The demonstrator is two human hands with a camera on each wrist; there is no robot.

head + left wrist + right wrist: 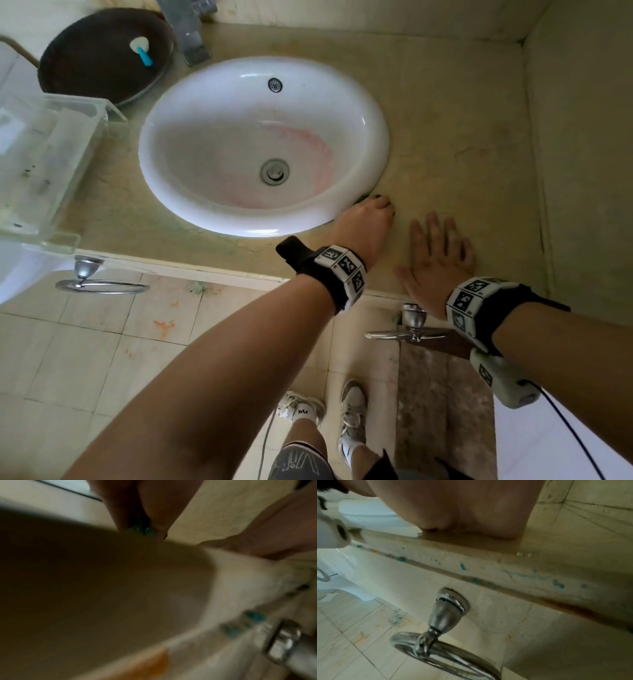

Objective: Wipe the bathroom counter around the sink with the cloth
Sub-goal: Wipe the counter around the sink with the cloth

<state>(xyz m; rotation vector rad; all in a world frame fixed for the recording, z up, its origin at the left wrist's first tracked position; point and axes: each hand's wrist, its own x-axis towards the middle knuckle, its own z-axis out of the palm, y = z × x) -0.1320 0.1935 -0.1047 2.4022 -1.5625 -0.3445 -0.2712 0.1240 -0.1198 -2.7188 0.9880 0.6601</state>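
The left hand [368, 222] presses against the bench [462, 137] at the near right rim of the sink [373, 113], its fingers [159, 513] curled around a teal cloth [145, 530], mostly hidden. The right hand [438, 260] rests flat just to its right, fingers spread wide.

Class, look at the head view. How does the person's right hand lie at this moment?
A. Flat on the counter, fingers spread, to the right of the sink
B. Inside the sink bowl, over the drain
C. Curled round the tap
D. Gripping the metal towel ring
A: the right hand lies palm-down with fingers spread on the counter, clear of the sink and holding nothing.
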